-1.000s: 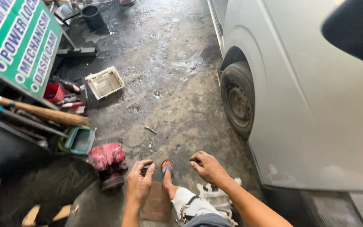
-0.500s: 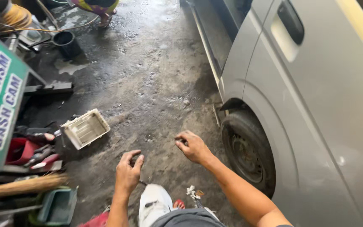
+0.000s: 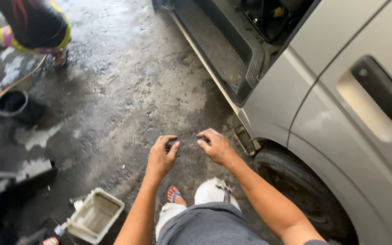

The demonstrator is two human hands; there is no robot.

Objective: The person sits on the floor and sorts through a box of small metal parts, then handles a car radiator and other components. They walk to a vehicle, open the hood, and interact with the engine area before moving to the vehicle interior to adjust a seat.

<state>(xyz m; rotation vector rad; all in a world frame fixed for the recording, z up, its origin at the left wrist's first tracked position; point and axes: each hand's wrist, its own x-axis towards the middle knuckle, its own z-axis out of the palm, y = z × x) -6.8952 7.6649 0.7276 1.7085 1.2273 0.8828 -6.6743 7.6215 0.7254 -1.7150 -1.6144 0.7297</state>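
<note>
My left hand (image 3: pixel 162 155) hangs in the air in front of me, fingers curled loosely and apart, holding nothing. Just to its right, my right hand (image 3: pixel 215 146) is also raised with curled fingers and nothing visible in it. Both float above the wet concrete floor (image 3: pixel 128 95). Below them I see my bent knee in pale trousers (image 3: pixel 210 193) and my foot in a sandal (image 3: pixel 175 196). A silver van (image 3: pixel 336 90) stands close on the right, its rear wheel (image 3: pixel 300 190) beside my right forearm.
The van's sliding door is open, showing a dark step (image 3: pixel 223 50). A white plastic tray (image 3: pixel 94 215) lies at lower left. A black bucket (image 3: pixel 12 103) sits at far left. Another person (image 3: pixel 35 25) crouches at top left. Dark metal parts (image 3: pixel 19 174) lie left.
The view has swung forward along the van, from the wheel and green sign to the open door. Both hands rose from near my knees and came closer together.
</note>
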